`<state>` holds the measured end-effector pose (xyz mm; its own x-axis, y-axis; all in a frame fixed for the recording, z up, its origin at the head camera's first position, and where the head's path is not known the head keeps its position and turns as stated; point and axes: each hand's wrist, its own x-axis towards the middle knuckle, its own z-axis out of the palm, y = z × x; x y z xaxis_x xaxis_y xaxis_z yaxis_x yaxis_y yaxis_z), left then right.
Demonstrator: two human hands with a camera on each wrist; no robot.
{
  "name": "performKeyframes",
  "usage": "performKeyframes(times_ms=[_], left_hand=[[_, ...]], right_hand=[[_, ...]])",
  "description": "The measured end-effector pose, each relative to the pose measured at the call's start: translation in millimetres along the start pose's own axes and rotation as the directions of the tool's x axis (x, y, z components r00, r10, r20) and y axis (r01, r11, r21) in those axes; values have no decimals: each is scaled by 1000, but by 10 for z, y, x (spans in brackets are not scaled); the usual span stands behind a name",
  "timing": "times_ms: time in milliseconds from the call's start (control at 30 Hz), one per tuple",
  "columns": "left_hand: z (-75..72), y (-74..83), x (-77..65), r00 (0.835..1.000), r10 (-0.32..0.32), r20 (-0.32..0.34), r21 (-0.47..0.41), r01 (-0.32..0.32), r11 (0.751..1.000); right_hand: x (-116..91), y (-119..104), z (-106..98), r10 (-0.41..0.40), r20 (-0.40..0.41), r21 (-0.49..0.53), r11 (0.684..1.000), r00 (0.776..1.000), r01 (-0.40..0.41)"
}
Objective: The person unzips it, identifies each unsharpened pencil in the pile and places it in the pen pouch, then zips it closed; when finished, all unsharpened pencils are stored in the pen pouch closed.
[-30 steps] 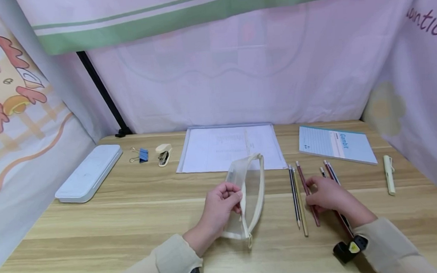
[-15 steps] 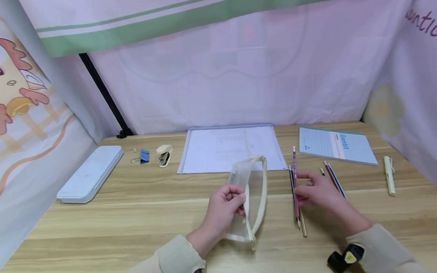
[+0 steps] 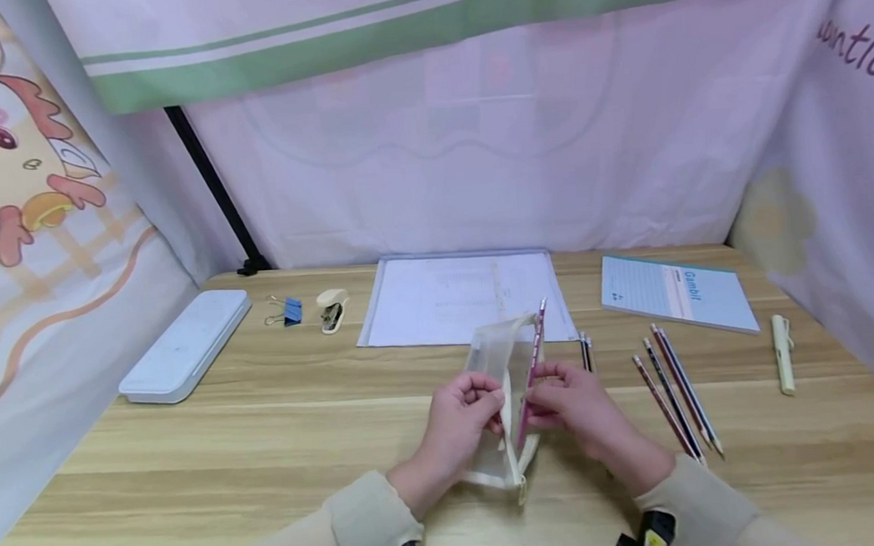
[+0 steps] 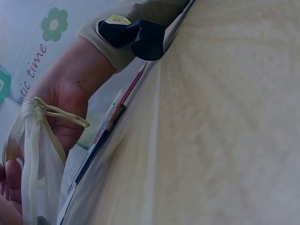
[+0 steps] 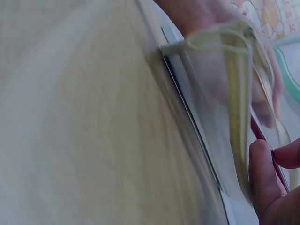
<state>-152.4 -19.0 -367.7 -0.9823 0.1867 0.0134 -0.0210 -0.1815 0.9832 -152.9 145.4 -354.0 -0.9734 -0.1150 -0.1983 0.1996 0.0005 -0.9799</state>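
Observation:
My left hand (image 3: 461,422) pinches the near edge of a cream mesh zip pouch (image 3: 487,358), holding its mouth apart. In my right hand (image 3: 584,410) a pink pencil (image 3: 537,346) is pinched between thumb and fingers, tilted, with its lower end within the pouch's opening. The right wrist view shows this pencil (image 5: 257,129) just behind the pouch's zip edge (image 5: 238,103). Just beyond the right hand lie a dark pencil (image 3: 584,352) and another beside it, mostly hidden. In the left wrist view, the pouch (image 4: 42,173) hangs between both hands.
Several pencils (image 3: 673,396) lie in a loose group at the right. Farther back are a white document sheet (image 3: 453,297), a notebook (image 3: 678,292) and a pale capped pen (image 3: 783,354). At left sit a white case (image 3: 186,343), a blue binder clip (image 3: 292,311) and a stapler (image 3: 332,310).
My right hand has picked up the pink pencil from the table and carried it left to the pouch's mouth. The left hand keeps its pinch on the pouch, nearly still.

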Motion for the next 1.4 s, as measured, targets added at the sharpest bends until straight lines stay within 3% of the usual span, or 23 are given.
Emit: performKeyframes(times_ms=[267, 433, 600, 800, 933, 1100, 1233, 1400], left_hand=[[41, -4, 4, 998, 21, -56, -13, -22, 1000], [41, -15, 5, 998, 26, -57, -16, -27, 1000], [32, -28, 9, 998, 21, -59, -13, -22, 1000], [2, -17, 4, 998, 15, -60, -19, -17, 1000], [-33, -8, -8, 998, 13, -58, -13, -14, 1000], [-69, -15, -8, 999, 10, -48, -19, -11, 1000], [-95, -23, -4, 999, 5, -46, -20, -6, 1000], [-114, -30, 3, 999, -2, -48, -19, 1, 1000]], right_hand=[[-48, 90, 130, 33, 103, -56, 998, 994, -28], [-55, 124, 162, 45, 107, -85, 996, 993, -36], [-62, 80, 103, 47, 51, -80, 996, 998, -43], [-65, 7, -168, -13, -60, -182, 983, 998, 1], [-54, -4, -436, -34, -98, -295, 956, 995, 4], [-34, 21, -723, -13, -120, -474, 880, 993, -46], [-20, 73, -827, 18, -118, -533, 842, 993, -78], [20, 115, -859, 43, -114, -553, 827, 993, -99]])
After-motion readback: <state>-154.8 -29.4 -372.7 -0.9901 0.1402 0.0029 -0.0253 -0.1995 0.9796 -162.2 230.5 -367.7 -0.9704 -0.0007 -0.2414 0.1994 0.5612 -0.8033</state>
